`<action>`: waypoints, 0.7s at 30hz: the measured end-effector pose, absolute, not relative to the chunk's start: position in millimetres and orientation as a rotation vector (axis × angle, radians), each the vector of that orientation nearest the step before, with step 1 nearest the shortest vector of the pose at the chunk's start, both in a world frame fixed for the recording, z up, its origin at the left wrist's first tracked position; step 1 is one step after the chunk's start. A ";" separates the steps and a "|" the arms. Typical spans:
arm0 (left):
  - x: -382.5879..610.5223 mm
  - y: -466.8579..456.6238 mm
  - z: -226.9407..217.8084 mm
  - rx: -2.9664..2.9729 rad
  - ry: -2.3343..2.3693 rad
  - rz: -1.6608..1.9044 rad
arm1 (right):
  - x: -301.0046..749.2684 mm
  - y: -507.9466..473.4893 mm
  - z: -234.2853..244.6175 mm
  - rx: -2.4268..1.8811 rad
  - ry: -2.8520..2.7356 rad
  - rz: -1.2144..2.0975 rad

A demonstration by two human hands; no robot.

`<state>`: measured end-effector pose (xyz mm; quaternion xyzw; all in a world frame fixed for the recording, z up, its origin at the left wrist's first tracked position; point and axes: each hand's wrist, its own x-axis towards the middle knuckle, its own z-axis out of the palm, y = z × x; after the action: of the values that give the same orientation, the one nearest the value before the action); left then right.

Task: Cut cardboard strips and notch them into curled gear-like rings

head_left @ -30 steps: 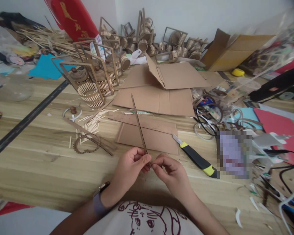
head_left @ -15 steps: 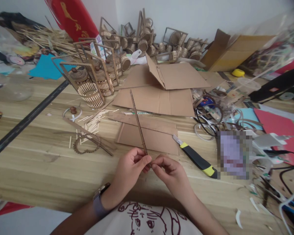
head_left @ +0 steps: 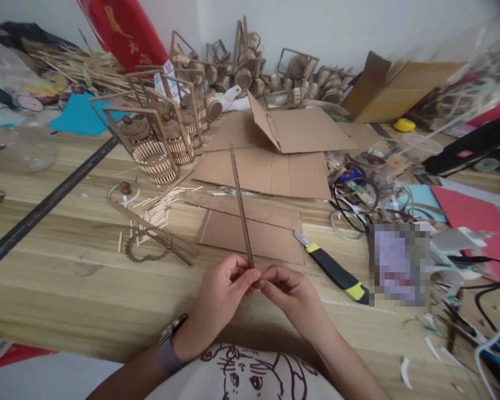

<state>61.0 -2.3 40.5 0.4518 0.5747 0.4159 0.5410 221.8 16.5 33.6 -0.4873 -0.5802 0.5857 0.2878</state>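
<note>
A long narrow cardboard strip [head_left: 241,205], its corrugated edge showing, points up and away from my hands over the wooden table. My left hand [head_left: 221,297] pinches its near end between thumb and fingers. Right beside it, my right hand [head_left: 294,297] is closed with thumb and forefinger together at the strip's tip; the fingertips of both hands nearly touch and hide that end. A utility knife [head_left: 333,269] with a black and yellow handle lies to the right, blade out. Past the strip lie flat cardboard pieces [head_left: 254,236].
Small lidded stick baskets [head_left: 154,164] with tall handles stand back left, with more heaped by the wall. Short pale sticks [head_left: 156,214] and a curled cardboard strip [head_left: 148,253] lie left. Cables, chargers [head_left: 458,241] and papers crowd the right. An opened cardboard box [head_left: 400,91] stands behind.
The strip's far end has swung slightly to the right and stands a little higher. Both hands have shifted very slightly while keeping their pinch.
</note>
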 end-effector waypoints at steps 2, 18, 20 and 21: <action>61.3 -2.3 40.4 1.100 1.375 0.984 | 221.9 16.7 33.5 -1.309 -1.574 1.557; 60.8 -4.2 35.5 1.134 1.412 0.935 | 217.8 14.6 37.4 -1.270 -1.905 1.113; 60.9 -3.4 35.0 1.103 1.391 0.940 | 217.7 14.9 38.9 -1.265 -1.917 1.123; 61.0 -3.0 34.9 1.087 1.376 0.941 | 217.6 15.0 39.7 -1.260 -1.921 1.123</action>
<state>61.0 -3.0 34.9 0.4581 0.5801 0.3964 0.5445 217.6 15.0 39.7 -0.4718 -0.7194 0.4205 0.2881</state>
